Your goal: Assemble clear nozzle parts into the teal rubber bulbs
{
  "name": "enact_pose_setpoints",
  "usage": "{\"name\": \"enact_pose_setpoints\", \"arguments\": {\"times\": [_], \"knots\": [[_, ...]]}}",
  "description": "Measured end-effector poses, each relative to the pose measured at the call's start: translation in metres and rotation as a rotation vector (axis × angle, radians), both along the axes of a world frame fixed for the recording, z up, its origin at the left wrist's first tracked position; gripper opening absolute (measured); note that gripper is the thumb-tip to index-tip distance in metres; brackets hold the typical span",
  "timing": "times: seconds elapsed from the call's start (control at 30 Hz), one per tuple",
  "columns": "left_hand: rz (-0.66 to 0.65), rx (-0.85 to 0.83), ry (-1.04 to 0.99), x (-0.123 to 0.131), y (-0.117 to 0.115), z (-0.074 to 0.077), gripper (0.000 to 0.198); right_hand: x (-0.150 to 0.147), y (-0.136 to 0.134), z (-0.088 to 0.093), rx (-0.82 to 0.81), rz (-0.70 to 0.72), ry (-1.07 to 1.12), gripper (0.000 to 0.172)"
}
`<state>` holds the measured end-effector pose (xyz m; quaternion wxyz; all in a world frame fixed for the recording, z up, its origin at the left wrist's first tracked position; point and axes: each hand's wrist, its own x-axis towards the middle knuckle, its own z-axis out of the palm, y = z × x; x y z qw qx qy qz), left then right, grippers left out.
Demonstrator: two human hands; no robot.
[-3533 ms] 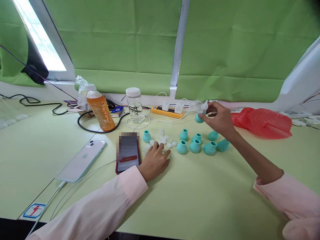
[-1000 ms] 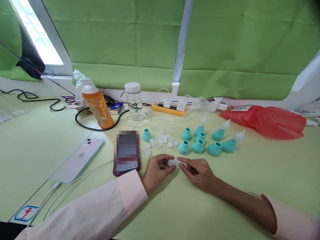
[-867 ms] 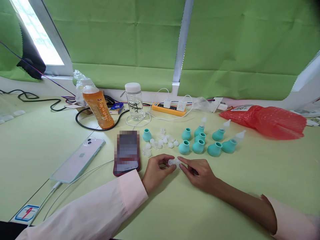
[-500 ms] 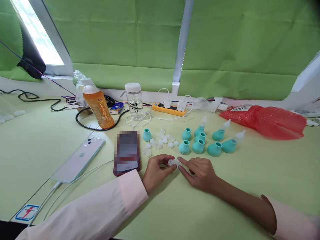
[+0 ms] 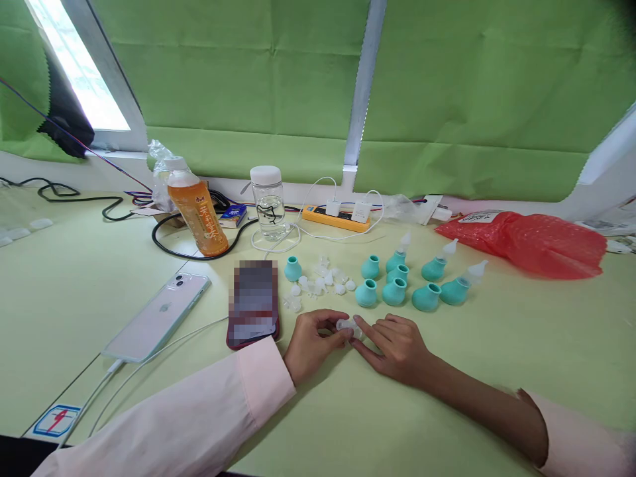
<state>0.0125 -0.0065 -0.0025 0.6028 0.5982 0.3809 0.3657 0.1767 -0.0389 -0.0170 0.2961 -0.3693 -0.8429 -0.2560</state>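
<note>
My left hand (image 5: 311, 346) pinches a small translucent plastic fitting (image 5: 344, 324) between thumb and fingers, just above the table. From the other side, my right hand (image 5: 395, 348) has its index finger and thumb closed about the right end of that fitting; its remaining fingers are curled in. Fingertips partly hide the piece. Beyond the hands lies a scatter of small clear and white plastic parts (image 5: 320, 285), with one teal rubber bulb (image 5: 293, 269) at their left. Several open-necked teal bulbs (image 5: 366, 294) stand to the right, near a few bulbs with clear pointed nozzles (image 5: 454, 291).
A phone in a red case (image 5: 253, 301) lies left of my left hand. Farther left is a charging phone (image 5: 158, 318). An orange drink bottle (image 5: 199, 215), a clear water bottle (image 5: 269, 205) and a power strip (image 5: 335, 218) line the back; a red plastic bag (image 5: 527, 244) lies right.
The fitting has shifted slightly right and tilted between my fingers. My right thumb has moved a little lower and left beneath it. The bulbs and loose parts stay in place.
</note>
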Motion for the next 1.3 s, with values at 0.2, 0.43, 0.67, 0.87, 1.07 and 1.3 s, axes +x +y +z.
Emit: {"name": "enact_pose_setpoints", "arguments": {"times": [0.2,0.43,0.67,0.87,1.07,1.3], "knots": [[0.003,0.034,-0.015,-0.0001,-0.0002,-0.0023,0.021,0.0032,0.002,-0.0066,-0.042,0.06,0.049,0.023],[0.02,0.04,-0.004,0.0002,-0.0011,0.0001,0.024,0.0,-0.0005,-0.0087,-0.241,0.001,0.364,0.025],[0.021,0.013,-0.018,0.0005,-0.0008,0.0023,0.025,-0.0002,0.0008,-0.0091,-0.297,0.064,0.48,0.022],[0.026,0.093,0.016,0.0001,-0.0011,0.0005,0.019,0.0009,0.0022,-0.0098,-0.408,0.067,0.519,0.021],[0.033,0.118,0.05,-0.001,-0.0013,-0.0011,0.018,0.0003,0.0016,-0.0087,-0.416,0.068,0.528,0.018],[0.059,0.091,-0.04,0.0001,-0.0029,0.0032,0.017,-0.0012,-0.0027,-0.0005,-0.583,0.054,0.652,0.036]]}}
